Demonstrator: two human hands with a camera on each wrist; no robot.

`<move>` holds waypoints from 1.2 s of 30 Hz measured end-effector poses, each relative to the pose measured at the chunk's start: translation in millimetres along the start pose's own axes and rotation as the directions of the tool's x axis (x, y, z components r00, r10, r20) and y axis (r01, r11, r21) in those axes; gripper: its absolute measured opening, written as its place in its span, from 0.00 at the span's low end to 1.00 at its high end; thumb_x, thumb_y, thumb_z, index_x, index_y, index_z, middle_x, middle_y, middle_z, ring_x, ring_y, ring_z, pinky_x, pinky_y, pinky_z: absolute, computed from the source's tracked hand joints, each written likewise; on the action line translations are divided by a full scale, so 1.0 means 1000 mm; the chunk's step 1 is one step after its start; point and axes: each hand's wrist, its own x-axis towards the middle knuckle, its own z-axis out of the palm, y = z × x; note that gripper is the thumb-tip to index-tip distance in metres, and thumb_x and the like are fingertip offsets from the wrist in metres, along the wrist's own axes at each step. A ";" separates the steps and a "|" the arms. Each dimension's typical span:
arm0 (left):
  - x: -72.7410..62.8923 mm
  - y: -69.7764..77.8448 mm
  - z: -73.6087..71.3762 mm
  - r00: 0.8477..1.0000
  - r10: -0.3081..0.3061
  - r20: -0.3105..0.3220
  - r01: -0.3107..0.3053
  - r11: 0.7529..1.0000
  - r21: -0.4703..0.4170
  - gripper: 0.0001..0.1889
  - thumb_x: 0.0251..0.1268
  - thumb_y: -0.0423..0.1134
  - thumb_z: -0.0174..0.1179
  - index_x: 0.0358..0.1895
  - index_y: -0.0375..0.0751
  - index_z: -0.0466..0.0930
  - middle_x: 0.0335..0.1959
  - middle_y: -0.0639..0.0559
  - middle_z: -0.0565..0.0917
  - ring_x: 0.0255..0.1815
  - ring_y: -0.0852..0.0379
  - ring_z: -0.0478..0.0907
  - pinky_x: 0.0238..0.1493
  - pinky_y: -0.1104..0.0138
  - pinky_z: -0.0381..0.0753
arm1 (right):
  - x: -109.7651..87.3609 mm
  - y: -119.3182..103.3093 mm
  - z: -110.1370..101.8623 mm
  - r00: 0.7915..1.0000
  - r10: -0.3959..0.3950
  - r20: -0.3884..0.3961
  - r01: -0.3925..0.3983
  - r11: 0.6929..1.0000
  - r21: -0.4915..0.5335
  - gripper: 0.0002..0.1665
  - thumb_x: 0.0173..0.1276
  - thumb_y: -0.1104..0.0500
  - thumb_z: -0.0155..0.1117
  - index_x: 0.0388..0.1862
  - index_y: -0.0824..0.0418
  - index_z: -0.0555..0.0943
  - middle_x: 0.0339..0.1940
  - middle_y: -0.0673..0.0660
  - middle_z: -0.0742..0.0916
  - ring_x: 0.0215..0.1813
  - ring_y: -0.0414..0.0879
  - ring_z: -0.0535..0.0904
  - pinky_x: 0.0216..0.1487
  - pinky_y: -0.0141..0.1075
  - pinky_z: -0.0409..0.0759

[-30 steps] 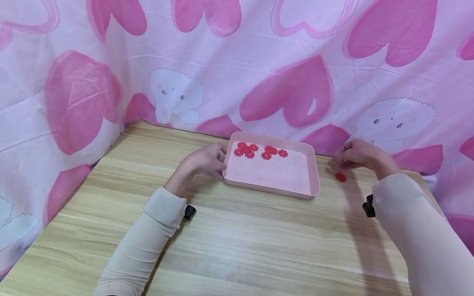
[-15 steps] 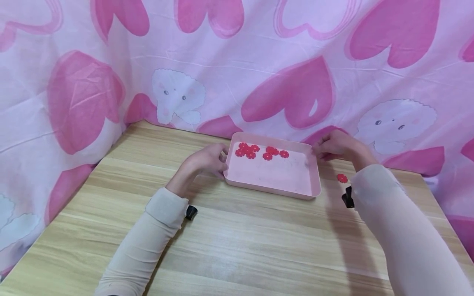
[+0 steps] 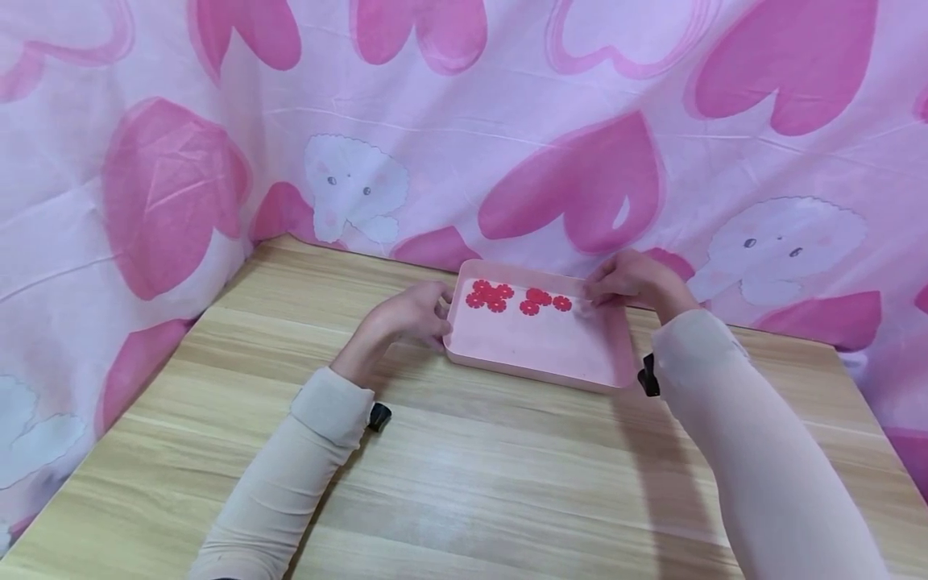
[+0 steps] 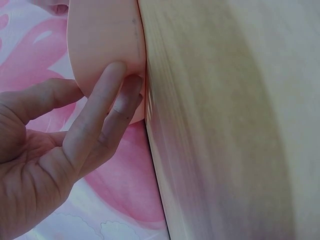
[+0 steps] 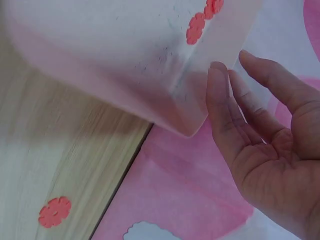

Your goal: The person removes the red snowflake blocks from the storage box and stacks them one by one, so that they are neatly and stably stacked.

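Note:
A shallow pink tray (image 3: 536, 346) lies near the table's back edge, with several red flower-shaped plastic discs (image 3: 489, 296) grouped along its far side. My left hand (image 3: 413, 314) holds the tray's left end, its fingers (image 4: 97, 107) against the outer wall and another digit at the rim. At the back right corner is my right hand (image 3: 631, 278), with thumb and fingers apart and nothing seen between them. Whether its fingertips touch the wall I cannot tell. A loose red disc (image 5: 55, 212) lies on the table right of the tray; the right sleeve hides it in the head view.
The wooden table (image 3: 449, 483) meets a pink cloth backdrop (image 3: 435, 121) with hearts right behind the tray. A small black clip-like piece (image 3: 379, 416) sits at the left cuff and another black piece (image 3: 648, 375) at the right cuff. Small dark specks mark the tray's floor.
My right hand has moved left from beside the loose disc to the tray's back right corner. The left hand keeps its place at the tray's left end.

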 end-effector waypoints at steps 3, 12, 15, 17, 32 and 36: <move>0.000 0.000 0.000 1.000 0.000 0.003 0.000 1.000 0.002 0.28 0.74 0.22 0.57 0.75 0.26 0.66 0.49 0.32 0.86 0.38 0.48 0.91 0.46 0.60 0.96 | 0.004 -0.004 0.003 1.000 0.005 0.006 -0.005 1.000 -0.006 0.24 0.78 0.60 0.69 0.65 0.75 0.82 0.34 0.52 0.93 0.39 0.45 0.91 0.57 0.42 0.94; -0.001 0.000 0.000 1.000 0.002 -0.002 -0.002 1.000 -0.001 0.27 0.74 0.22 0.58 0.74 0.26 0.67 0.48 0.32 0.86 0.37 0.49 0.91 0.45 0.60 0.96 | 0.016 -0.014 0.016 0.999 0.046 -0.002 -0.046 0.995 -0.089 0.25 0.74 0.57 0.74 0.64 0.69 0.84 0.43 0.61 0.93 0.43 0.52 0.92 0.62 0.48 0.93; -0.001 0.000 0.000 1.000 0.000 0.001 0.000 1.000 -0.004 0.27 0.74 0.22 0.57 0.74 0.26 0.67 0.49 0.31 0.86 0.38 0.49 0.91 0.45 0.61 0.96 | 0.020 -0.016 0.021 0.998 0.055 0.017 -0.053 0.992 -0.116 0.27 0.74 0.58 0.73 0.67 0.69 0.83 0.47 0.63 0.92 0.42 0.52 0.91 0.61 0.47 0.93; -0.001 0.000 0.000 1.000 -0.001 0.001 0.001 1.000 0.000 0.27 0.74 0.22 0.57 0.74 0.26 0.67 0.50 0.31 0.86 0.38 0.49 0.91 0.45 0.62 0.96 | 0.023 -0.016 0.024 0.998 0.056 0.034 -0.051 0.991 -0.126 0.27 0.74 0.59 0.73 0.67 0.69 0.83 0.47 0.64 0.92 0.40 0.51 0.89 0.59 0.46 0.93; 0.001 -0.002 0.000 1.000 0.009 -0.001 -0.009 1.000 0.003 0.26 0.72 0.21 0.56 0.72 0.25 0.68 0.49 0.31 0.88 0.39 0.48 0.90 0.44 0.60 0.96 | 0.028 -0.017 0.038 0.999 0.047 -0.021 -0.050 0.988 -0.148 0.21 0.68 0.62 0.78 0.56 0.72 0.87 0.42 0.61 0.91 0.37 0.50 0.88 0.55 0.44 0.94; 0.001 -0.002 0.000 1.000 0.012 0.002 -0.012 1.000 -0.001 0.26 0.72 0.21 0.56 0.72 0.24 0.68 0.49 0.31 0.88 0.39 0.48 0.90 0.44 0.60 0.96 | 0.029 -0.016 0.039 0.999 0.014 -0.033 -0.020 0.981 -0.193 0.19 0.67 0.61 0.80 0.51 0.72 0.88 0.37 0.59 0.91 0.34 0.49 0.88 0.50 0.42 0.95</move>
